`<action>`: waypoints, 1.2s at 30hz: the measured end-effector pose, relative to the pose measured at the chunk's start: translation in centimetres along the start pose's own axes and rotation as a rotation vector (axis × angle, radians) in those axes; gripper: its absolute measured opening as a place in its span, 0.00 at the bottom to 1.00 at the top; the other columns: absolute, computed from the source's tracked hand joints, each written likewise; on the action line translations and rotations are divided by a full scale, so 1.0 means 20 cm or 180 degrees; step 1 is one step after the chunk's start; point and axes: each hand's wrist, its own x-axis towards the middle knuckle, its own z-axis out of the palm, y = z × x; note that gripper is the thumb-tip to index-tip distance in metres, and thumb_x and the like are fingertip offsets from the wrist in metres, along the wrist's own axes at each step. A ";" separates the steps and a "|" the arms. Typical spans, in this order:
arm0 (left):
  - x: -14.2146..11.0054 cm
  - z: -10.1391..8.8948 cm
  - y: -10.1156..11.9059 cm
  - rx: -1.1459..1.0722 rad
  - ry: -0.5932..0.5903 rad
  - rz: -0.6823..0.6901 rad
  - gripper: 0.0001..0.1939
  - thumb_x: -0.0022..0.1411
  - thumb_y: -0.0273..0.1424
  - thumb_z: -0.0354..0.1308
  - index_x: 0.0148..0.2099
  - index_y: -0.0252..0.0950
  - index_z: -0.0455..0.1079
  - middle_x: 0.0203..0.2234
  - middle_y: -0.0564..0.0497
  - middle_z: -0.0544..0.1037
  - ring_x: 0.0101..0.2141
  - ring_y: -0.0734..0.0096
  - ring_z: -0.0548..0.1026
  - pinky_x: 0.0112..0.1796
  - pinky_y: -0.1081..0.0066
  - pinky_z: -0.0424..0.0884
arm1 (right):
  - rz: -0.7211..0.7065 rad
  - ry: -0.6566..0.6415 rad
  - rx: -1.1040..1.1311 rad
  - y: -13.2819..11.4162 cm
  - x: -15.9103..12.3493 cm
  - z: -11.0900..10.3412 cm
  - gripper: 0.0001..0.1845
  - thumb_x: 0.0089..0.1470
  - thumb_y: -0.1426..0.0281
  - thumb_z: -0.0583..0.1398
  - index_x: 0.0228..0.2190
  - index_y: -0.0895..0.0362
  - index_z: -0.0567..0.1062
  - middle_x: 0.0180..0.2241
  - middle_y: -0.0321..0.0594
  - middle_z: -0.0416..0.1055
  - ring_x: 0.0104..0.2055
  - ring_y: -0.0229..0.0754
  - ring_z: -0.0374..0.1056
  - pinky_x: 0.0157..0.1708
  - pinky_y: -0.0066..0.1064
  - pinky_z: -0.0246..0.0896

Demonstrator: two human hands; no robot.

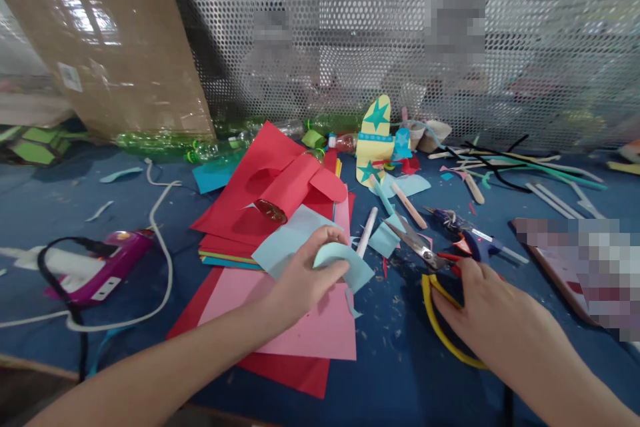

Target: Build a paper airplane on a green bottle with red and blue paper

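My left hand (320,267) pinches a curved piece of light blue paper (357,270) between thumb and fingers, above a stack of coloured sheets. My right hand (493,313) grips scissors (413,240) by their red and yellow handles; the blades are a little apart and point toward the upper left. Beneath my left hand lie a light blue sheet (285,233) and a pink sheet (280,333). A bottle wrapped in red paper (293,187) with side flaps rests on red sheets (265,147) behind. Light blue scraps (386,238) lie near the scissor tips.
A glue gun (463,230) lies beyond my right hand, with a phone (555,267) farther right. At left sit a purple power strip (120,260) and a white cable (167,260). Pipe cleaners (520,163), a yellow paper shape with stars (374,150) and a green bottle (155,141) line the back.
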 end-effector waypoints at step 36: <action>0.03 0.03 0.00 0.1256 -0.0544 0.0061 0.20 0.58 0.35 0.55 0.52 0.35 0.72 0.53 0.42 0.71 0.53 0.53 0.68 0.50 0.61 0.64 | -0.0267 0.0759 0.0512 -0.03 0.15 -0.07 0.08 0.55 0.71 0.57 0.31 0.60 0.76 0.34 0.53 0.72 0.37 0.56 0.68 0.33 0.40 0.64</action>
